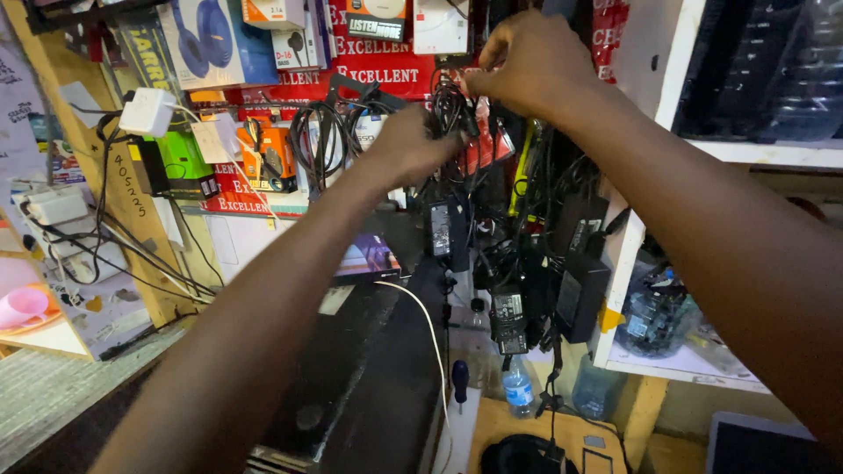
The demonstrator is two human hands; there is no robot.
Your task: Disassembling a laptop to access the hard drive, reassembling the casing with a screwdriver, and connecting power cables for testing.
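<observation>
both hands (527,61) in hanging cables (452,110), chargers (509,320) below

Black power adapters (509,320); white charger (147,111); pink cup (23,305); red banner (386,75)

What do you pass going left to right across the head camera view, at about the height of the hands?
White plug adapter → orange box → coiled black cables → left hand → right hand → white shelf frame.
</observation>
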